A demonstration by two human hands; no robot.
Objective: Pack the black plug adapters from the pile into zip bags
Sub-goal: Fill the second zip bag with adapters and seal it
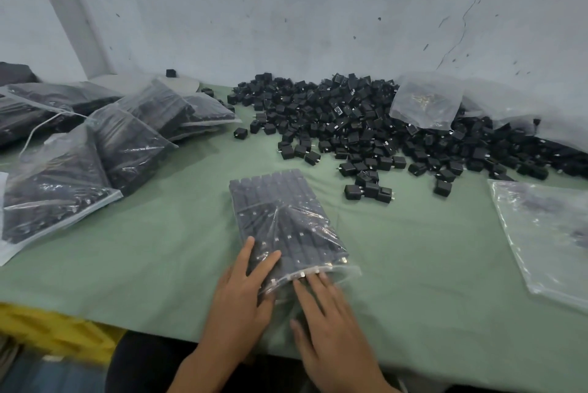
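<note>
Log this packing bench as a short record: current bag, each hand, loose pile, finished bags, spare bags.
current bag: zip bag filled with rows of adapters, flat mid-table, mouth toward the person
left hand: fingers flat on the bag's near left corner
right hand: straight fingers on the bag's mouth
loose pile: black plug adapters heaped by the wall, back right
finished bags: filled bags stacked at left
spare bags: clear bags lying flat at right
</note>
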